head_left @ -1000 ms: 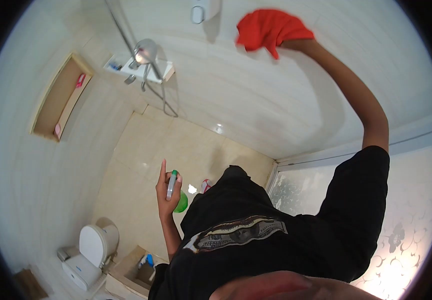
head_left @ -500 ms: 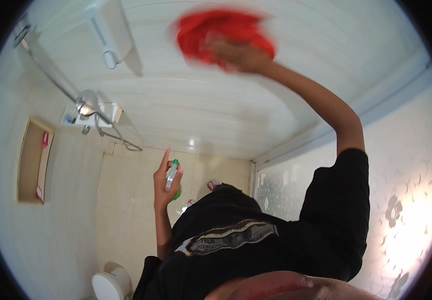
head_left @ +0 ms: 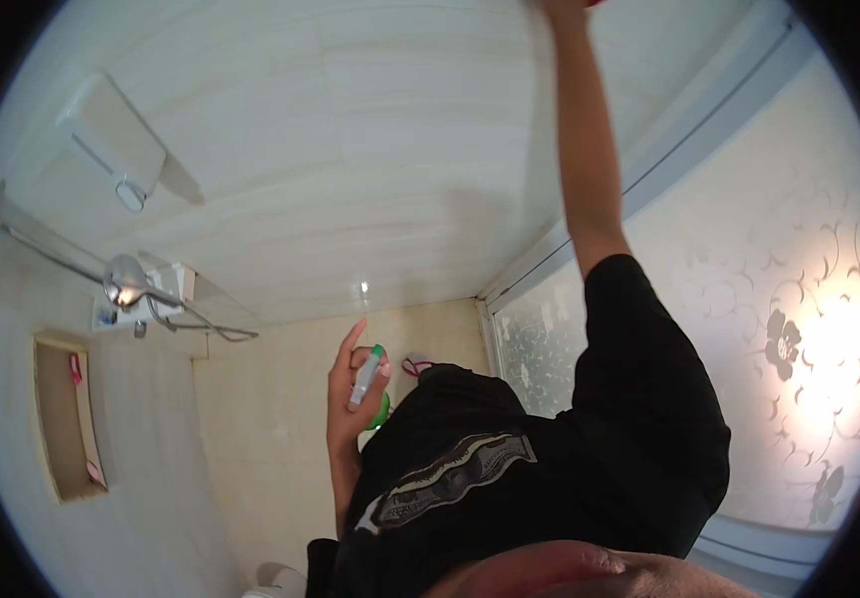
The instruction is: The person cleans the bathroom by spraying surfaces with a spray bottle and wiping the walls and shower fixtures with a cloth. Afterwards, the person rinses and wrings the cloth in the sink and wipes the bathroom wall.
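My left hand (head_left: 348, 394) is wrapped round a spray bottle with a grey and green trigger head (head_left: 366, 379). Part of its green body (head_left: 381, 411) shows below the palm, and the index finger points outward. At the top edge of the view my right arm reaches up along the pale tiled wall (head_left: 400, 130). Only the wrist end of my right hand (head_left: 564, 6) shows; its fingers are cut off by the frame. A sliver of red cloth (head_left: 594, 3) is visible beside it.
A white wall dispenser (head_left: 114, 140) hangs at upper left, above a shower head (head_left: 125, 281) with a hose and a small shelf (head_left: 176, 284). A recessed niche (head_left: 71, 429) is in the left wall. Frosted, flower-patterned glass (head_left: 719, 329) stands at right. Part of a toilet (head_left: 281, 580) shows below.
My right hand has gone up and to the right with the red cloth, almost out of view. The view has shifted, and my left hand still holds the spray bottle.
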Demonstrator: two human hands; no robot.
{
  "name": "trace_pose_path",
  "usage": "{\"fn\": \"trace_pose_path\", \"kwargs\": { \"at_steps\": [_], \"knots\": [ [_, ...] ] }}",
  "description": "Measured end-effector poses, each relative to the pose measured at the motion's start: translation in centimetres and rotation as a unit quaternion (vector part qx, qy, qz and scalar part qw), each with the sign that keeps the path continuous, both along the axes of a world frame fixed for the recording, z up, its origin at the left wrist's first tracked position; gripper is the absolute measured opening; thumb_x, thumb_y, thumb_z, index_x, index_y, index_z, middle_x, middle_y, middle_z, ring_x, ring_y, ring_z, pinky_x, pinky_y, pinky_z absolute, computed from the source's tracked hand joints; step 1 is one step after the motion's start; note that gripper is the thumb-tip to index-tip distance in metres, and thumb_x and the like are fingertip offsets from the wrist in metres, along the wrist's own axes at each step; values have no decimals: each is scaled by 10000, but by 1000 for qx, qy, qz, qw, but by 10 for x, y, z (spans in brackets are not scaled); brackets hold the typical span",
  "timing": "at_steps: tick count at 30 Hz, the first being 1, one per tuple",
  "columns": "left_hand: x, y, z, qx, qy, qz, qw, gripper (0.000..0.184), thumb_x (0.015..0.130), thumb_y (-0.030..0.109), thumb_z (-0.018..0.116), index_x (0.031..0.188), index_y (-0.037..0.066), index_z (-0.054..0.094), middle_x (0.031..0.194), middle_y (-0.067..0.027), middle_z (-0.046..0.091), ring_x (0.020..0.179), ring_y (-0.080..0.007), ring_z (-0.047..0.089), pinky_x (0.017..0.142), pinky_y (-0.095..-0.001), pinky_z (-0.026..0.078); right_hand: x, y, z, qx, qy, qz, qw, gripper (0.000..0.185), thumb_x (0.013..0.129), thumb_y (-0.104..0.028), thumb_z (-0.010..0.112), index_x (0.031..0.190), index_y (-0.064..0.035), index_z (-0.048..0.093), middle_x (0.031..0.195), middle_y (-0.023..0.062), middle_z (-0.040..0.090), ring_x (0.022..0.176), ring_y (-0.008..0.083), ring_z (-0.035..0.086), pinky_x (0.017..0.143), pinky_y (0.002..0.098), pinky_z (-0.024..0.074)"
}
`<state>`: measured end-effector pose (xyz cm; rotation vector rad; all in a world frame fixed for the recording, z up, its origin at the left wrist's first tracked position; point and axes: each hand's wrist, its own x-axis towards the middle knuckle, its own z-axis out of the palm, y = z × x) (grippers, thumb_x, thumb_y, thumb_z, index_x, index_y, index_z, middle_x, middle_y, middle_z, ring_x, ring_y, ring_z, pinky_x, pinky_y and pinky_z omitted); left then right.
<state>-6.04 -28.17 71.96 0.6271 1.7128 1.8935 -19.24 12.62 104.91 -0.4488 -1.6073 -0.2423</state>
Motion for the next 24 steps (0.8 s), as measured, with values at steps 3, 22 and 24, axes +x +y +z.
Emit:
{"fn": "trace_pose_path", "kwargs": {
  "at_steps": [3,22,24],
  "knots": [
    [1,6,7,-27,62,-18,998,633,923,62,647,1466,-41,338,908,-21,614,840,-79,547,805,-230,449,-9,-34,-81,115,15,23,993,453,842,-189,578,1232,40,581,1390,299,466,1338,406,388,1085,579,294],
    [13,12,-1,-105,160,98,977,743,918,13,556,1546,23,159,1046,-129,640,953,-171,615,820,-329,589,49,112,-135,-66,215,-70,972,503,942,-232,515,1349,59,464,1423,290,450,1379,420,379,1151,540,283],
    [7,22,0,-89,177,88,976,755,919,19,555,1551,27,141,1071,-136,631,966,-173,609,803,-328,596,24,80,-176,-114,181,-63,975,523,941,-216,491,1342,115,430,1449,334,385,1398,497,282,1174,622,139]
  ]
}}
